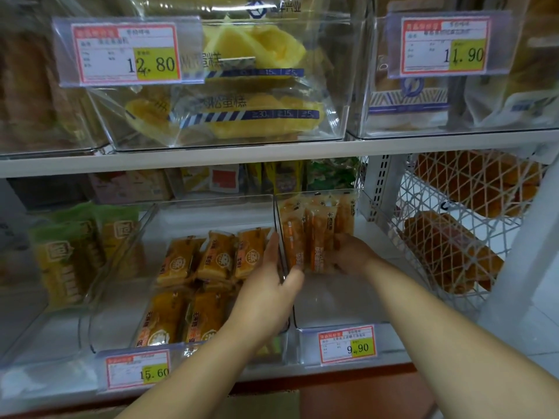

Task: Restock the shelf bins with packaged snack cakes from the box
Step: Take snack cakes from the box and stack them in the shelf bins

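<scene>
On the lower shelf (378, 234), two clear bins sit side by side: middle bin (187, 213) part-filled, right bin (332, 306) holding upright snack cakes (317, 234) at its back. Step: tidying that row. Left hand (266, 291) grips the divider wall; right hand (351, 255), fingers curled, presses the packs — next, fetch more from the box, unseen.

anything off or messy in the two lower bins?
Nothing damaged or spilled. The 9.90 bin holds upright packs only at the back; its front half is bare. In the 15.60 bin orange packs lie loosely tilted, not squared. Left hand sits on the divider, right hand against the upright packs.
</scene>
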A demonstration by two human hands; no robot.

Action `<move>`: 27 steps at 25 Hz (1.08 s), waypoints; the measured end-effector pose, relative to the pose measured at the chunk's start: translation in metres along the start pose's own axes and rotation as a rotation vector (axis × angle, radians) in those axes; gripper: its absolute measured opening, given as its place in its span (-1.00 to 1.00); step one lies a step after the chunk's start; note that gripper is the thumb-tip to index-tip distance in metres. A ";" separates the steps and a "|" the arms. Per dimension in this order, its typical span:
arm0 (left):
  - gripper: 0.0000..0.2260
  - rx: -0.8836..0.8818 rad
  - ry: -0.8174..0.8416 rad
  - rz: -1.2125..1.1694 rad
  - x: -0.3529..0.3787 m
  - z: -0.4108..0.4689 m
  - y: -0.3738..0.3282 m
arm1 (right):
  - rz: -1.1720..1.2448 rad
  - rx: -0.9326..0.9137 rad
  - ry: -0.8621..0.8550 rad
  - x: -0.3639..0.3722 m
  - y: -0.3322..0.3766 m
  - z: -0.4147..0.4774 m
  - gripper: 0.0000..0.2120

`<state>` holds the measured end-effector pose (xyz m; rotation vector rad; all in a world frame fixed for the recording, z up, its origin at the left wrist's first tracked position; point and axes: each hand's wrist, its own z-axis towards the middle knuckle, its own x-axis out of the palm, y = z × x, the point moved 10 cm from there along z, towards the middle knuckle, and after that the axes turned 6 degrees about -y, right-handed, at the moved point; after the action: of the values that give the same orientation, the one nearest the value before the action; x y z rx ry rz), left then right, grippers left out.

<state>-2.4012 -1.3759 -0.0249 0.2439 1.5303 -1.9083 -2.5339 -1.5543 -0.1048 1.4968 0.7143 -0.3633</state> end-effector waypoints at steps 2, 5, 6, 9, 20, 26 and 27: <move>-0.57 0.007 -0.001 0.005 0.000 0.000 0.001 | 0.012 0.009 -0.010 -0.004 -0.002 -0.001 -0.65; -0.59 0.021 0.001 0.011 0.000 0.000 0.000 | 0.052 0.026 -0.037 -0.010 -0.004 -0.002 -0.64; -0.59 0.020 -0.001 0.011 0.000 0.001 0.000 | 0.065 0.027 -0.042 -0.011 -0.004 -0.003 -0.58; -0.60 0.017 -0.012 0.014 -0.001 0.001 0.000 | 0.126 0.041 -0.032 -0.009 -0.002 -0.007 -0.40; -0.62 0.061 -0.030 -0.007 -0.002 0.003 -0.001 | 0.109 0.040 -0.014 -0.015 0.009 -0.031 -0.55; -0.50 0.051 -0.046 -0.005 -0.026 -0.015 -0.009 | 0.091 -0.004 -0.124 -0.049 0.046 -0.088 -0.70; -0.45 0.106 -0.060 0.039 -0.042 -0.031 -0.014 | 0.078 -0.027 -0.192 -0.056 0.055 -0.099 -0.66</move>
<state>-2.3853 -1.3305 -0.0007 0.2588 1.3777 -1.9508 -2.5614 -1.4651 -0.0202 1.4381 0.5056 -0.4297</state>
